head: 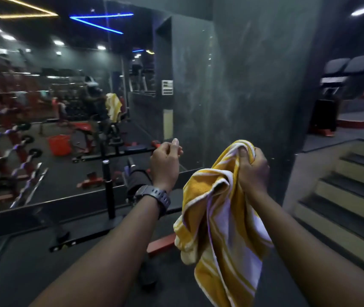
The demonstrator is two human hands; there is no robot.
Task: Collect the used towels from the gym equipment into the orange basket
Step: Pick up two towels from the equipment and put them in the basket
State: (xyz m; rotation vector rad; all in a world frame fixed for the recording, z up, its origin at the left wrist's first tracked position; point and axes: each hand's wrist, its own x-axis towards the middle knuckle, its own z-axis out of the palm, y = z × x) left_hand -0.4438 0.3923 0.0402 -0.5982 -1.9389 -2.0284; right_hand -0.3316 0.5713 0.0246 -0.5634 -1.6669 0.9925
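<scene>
Yellow-and-white striped cotton towel (pixel 218 220): we are carrying it.
Right hand (pixel 253 169) is clutching it; left hand (pixel 165 161), loosely curled, is holding nothing; we should be bunching trailing ends.

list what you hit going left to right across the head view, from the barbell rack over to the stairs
barbell rack → orange basket seen in the mirror → left hand, loosely curled and holding nothing → yellow striped towel → right hand gripping the towel's top → stairs
</scene>
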